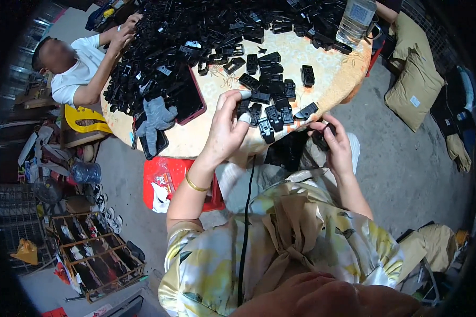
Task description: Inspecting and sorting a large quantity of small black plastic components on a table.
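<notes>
My left hand (227,124) reaches over the table's near edge, thumb and forefinger curled round a small black plastic part (242,108). Pale coverings sit on those fingertips. Beside it lies a cluster of similar black plastic pieces (272,79), some ribbed, some block-shaped. My right hand (337,145) is just off the table's edge, fingers closed round another dark piece (319,140), mostly hidden by the fingers. A flat black piece (305,111) rests at the edge between my hands.
A big heap of black parts (158,47) covers the far and left tabletop (333,74). A red-edged tablet (189,98), a grey glove (156,119) and a clear jug (356,21) stand or lie there. Another person (74,68) works at left. Below is a red stool (156,171).
</notes>
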A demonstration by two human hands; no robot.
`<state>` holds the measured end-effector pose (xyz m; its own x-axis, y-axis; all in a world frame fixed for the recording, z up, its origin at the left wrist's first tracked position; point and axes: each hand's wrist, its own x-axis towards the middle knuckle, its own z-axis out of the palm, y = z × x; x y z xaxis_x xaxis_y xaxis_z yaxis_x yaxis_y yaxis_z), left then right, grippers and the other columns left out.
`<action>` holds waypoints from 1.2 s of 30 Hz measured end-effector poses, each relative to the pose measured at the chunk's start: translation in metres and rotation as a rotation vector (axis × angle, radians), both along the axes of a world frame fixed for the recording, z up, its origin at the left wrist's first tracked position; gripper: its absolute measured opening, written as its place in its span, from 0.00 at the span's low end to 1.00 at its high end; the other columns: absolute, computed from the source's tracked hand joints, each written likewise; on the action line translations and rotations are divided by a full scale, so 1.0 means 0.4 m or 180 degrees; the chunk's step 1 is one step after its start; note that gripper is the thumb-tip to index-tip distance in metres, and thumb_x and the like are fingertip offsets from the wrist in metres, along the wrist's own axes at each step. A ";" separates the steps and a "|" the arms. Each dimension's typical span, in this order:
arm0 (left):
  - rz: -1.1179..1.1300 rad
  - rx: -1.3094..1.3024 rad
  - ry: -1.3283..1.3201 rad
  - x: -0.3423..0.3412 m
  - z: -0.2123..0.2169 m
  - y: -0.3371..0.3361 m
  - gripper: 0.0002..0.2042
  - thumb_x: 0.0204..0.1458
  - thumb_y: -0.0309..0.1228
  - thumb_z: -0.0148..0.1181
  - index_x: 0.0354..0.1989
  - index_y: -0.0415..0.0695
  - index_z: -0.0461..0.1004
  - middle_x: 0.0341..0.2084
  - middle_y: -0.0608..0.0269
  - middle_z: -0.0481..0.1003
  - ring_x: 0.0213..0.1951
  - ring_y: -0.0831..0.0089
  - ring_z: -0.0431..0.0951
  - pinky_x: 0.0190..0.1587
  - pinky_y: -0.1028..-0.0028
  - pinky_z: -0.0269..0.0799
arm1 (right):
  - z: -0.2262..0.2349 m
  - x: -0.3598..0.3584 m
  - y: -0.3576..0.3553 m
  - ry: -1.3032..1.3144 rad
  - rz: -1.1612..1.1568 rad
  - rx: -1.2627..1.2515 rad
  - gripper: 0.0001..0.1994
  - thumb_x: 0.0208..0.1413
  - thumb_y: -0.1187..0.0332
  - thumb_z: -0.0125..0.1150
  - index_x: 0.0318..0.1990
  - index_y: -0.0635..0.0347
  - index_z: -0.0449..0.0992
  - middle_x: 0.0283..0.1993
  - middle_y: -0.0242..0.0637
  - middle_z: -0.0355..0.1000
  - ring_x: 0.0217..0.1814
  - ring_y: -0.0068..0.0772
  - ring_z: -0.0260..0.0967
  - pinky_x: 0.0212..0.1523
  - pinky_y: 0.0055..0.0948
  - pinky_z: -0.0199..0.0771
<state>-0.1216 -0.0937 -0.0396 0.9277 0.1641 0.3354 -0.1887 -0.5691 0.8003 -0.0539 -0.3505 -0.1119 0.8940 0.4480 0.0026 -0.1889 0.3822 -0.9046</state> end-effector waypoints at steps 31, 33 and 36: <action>-0.0433 0.1457 -0.0436 -0.074 -0.045 -0.123 0.22 0.34 0.21 0.59 0.45 0.40 0.69 0.53 0.45 0.60 0.49 0.48 0.64 0.51 0.60 0.61 | 0.091 0.017 0.001 -0.2732 -0.1028 -0.2244 0.20 0.48 0.69 0.60 0.49 0.64 0.69 0.55 0.46 0.65 0.58 0.43 0.62 0.57 0.34 0.60; -0.0596 0.1639 -0.0574 -0.074 -0.025 -0.124 0.24 0.33 0.24 0.60 0.46 0.42 0.69 0.55 0.49 0.60 0.45 0.53 0.65 0.48 0.60 0.61 | 0.121 0.047 0.027 -0.2961 -0.1054 -0.2125 0.20 0.48 0.69 0.60 0.50 0.64 0.68 0.55 0.47 0.65 0.58 0.45 0.62 0.57 0.35 0.61; -0.0901 0.1832 -0.0412 -0.066 -0.008 -0.130 0.26 0.36 0.28 0.60 0.49 0.45 0.66 0.57 0.55 0.60 0.42 0.57 0.64 0.48 0.64 0.59 | 0.156 0.100 0.068 -0.3329 -0.0976 -0.1931 0.23 0.48 0.68 0.61 0.53 0.62 0.68 0.59 0.48 0.61 0.60 0.45 0.59 0.58 0.36 0.60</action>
<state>-0.1482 -0.1458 -0.0428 0.8549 -0.3197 0.4085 -0.4684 -0.8141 0.3434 -0.0139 -0.3233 -0.0496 0.6555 0.3992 0.6411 0.7503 -0.2479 -0.6128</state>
